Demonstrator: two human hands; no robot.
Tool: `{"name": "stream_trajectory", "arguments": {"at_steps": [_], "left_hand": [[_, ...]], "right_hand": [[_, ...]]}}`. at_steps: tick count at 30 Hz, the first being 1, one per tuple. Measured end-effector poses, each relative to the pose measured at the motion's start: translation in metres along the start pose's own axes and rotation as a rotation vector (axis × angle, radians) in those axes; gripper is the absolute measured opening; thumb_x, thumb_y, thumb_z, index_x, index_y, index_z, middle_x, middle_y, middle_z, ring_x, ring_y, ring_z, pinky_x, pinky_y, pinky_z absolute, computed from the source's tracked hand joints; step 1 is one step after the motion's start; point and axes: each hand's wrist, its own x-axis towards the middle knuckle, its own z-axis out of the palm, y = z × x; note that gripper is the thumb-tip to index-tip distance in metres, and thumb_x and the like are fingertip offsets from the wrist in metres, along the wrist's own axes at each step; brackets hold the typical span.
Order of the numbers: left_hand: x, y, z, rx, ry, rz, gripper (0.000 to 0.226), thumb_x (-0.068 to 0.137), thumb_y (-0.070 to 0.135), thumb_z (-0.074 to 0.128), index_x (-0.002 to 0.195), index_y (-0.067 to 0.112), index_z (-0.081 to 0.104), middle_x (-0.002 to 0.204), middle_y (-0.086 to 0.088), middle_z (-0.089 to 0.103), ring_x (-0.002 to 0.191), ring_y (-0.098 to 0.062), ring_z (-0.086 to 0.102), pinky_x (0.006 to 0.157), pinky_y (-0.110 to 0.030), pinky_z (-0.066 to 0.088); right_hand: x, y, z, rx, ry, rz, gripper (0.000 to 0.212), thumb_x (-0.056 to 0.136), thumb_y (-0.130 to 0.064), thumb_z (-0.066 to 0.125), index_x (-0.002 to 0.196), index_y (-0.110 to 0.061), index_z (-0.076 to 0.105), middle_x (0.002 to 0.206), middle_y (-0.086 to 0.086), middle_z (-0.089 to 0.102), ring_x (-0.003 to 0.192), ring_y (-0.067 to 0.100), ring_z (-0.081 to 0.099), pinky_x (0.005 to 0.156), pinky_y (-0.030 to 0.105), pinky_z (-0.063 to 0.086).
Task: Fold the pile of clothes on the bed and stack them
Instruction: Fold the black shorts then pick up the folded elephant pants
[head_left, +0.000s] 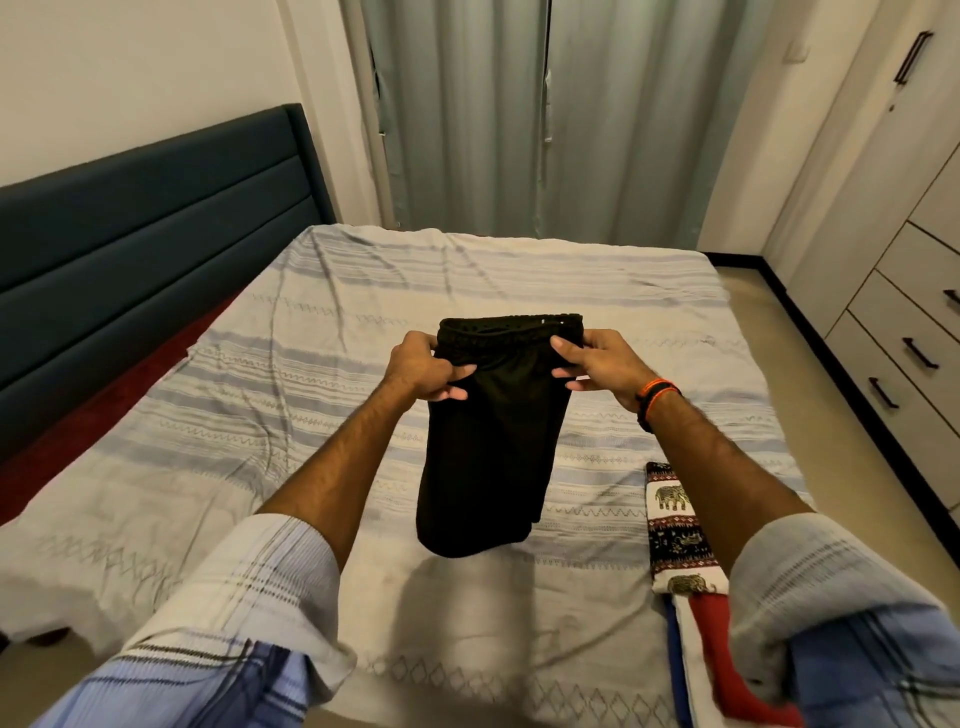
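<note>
Rolled-up striped shirt sleeves (249, 613) sit closest to me, one on each arm. Both my arms reach out over the bed with the pale striped sheet (322, 291).

I am holding up a pair of black soft shorts (493, 441) in the air, above the middle of the bed. They hang straight down from the stretchy top band, and the bottom end does not touch the sheet. Their shadow falls on the sheet below them.

My left hand (423, 369) pinches the left end of the top band, with the fingers curled round the cloth. My right hand (597, 361) grips the right end the same way, thumb on the near side. An orange and black band (657, 397) is on my right wrist.

Near me on the right lies a stack of folded clothes (680, 540). On top is a black, white and red cloth with elephants on it. Under it I can see something red, something white and something blue.

On the left is a dark blue padded headboard (156, 218). Far away hang grey curtains (519, 114). On the right stand pale drawers with dark handles (904, 332).
</note>
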Motion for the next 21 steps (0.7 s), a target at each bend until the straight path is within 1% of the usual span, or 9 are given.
{"name": "stream_trajectory", "arguments": {"at_steps": [3, 5, 7, 11, 15, 17, 19, 21], "left_hand": [[-0.019, -0.002, 0.006, 0.001, 0.010, 0.012, 0.047, 0.080, 0.012, 0.081, 0.119, 0.005, 0.056, 0.111, -0.011, 0.068, 0.057, -0.016, 0.072, 0.037, -0.017, 0.043], [-0.035, -0.003, 0.012, -0.005, 0.025, 0.003, 0.043, 0.079, 0.013, 0.081, 0.115, 0.004, 0.058, 0.109, -0.010, 0.068, 0.052, -0.012, 0.070, 0.036, -0.016, 0.042], [-0.046, -0.005, 0.017, -0.015, 0.033, 0.002, 0.040, 0.080, 0.012, 0.080, 0.114, 0.003, 0.059, 0.108, -0.010, 0.069, 0.052, -0.011, 0.070, 0.036, -0.016, 0.042], [-0.061, -0.011, 0.021, -0.058, 0.030, -0.008, 0.038, 0.083, 0.009, 0.077, 0.115, 0.000, 0.059, 0.109, -0.012, 0.069, 0.057, -0.013, 0.072, 0.037, -0.017, 0.043], [-0.056, -0.014, 0.021, -0.093, 0.026, -0.039, 0.035, 0.085, 0.006, 0.075, 0.114, -0.001, 0.057, 0.110, -0.017, 0.069, 0.058, -0.017, 0.072, 0.040, -0.018, 0.047], [-0.046, -0.017, 0.021, -0.095, 0.024, -0.058, 0.038, 0.085, 0.006, 0.074, 0.117, -0.001, 0.055, 0.111, -0.017, 0.068, 0.058, -0.018, 0.072, 0.041, -0.018, 0.049], [-0.032, -0.022, 0.020, -0.093, 0.015, -0.079, 0.038, 0.085, 0.005, 0.074, 0.117, 0.000, 0.055, 0.110, -0.017, 0.068, 0.060, -0.020, 0.073, 0.044, -0.021, 0.053], [-0.013, -0.026, 0.018, -0.078, 0.011, -0.111, 0.032, 0.085, 0.006, 0.074, 0.111, 0.002, 0.056, 0.108, -0.018, 0.068, 0.063, -0.024, 0.073, 0.051, -0.026, 0.059]], "right_hand": [[-0.018, 0.000, -0.008, -0.009, -0.034, 0.001, 0.037, 0.097, -0.035, 0.059, 0.123, -0.009, 0.061, 0.113, 0.003, 0.068, 0.089, 0.014, 0.070, 0.068, 0.022, 0.056], [-0.033, 0.003, -0.014, -0.007, -0.056, 0.008, 0.035, 0.097, -0.035, 0.059, 0.121, -0.010, 0.062, 0.107, -0.001, 0.069, 0.088, 0.014, 0.070, 0.070, 0.023, 0.057], [-0.043, 0.003, -0.019, -0.006, -0.068, 0.000, 0.033, 0.097, -0.035, 0.058, 0.119, -0.010, 0.062, 0.105, -0.002, 0.069, 0.087, 0.014, 0.070, 0.072, 0.025, 0.057], [-0.052, 0.006, -0.020, -0.012, -0.084, 0.003, 0.035, 0.097, -0.036, 0.058, 0.119, -0.009, 0.063, 0.110, 0.002, 0.069, 0.088, 0.015, 0.070, 0.073, 0.026, 0.056], [-0.045, 0.007, -0.015, -0.022, -0.080, 0.014, 0.033, 0.097, -0.036, 0.058, 0.117, -0.011, 0.063, 0.111, 0.002, 0.068, 0.087, 0.015, 0.070, 0.069, 0.024, 0.056], [-0.034, 0.011, -0.012, -0.037, -0.076, 0.027, 0.033, 0.097, -0.037, 0.058, 0.117, -0.011, 0.062, 0.113, 0.002, 0.068, 0.088, 0.016, 0.070, 0.069, 0.025, 0.057], [-0.019, 0.014, -0.007, -0.061, -0.073, 0.045, 0.037, 0.097, -0.037, 0.059, 0.119, -0.008, 0.062, 0.115, 0.003, 0.068, 0.089, 0.018, 0.071, 0.070, 0.027, 0.058], [0.000, 0.018, -0.001, -0.078, -0.068, 0.067, 0.040, 0.097, -0.036, 0.059, 0.121, -0.005, 0.061, 0.116, 0.005, 0.067, 0.094, 0.022, 0.072, 0.070, 0.028, 0.058]]}}
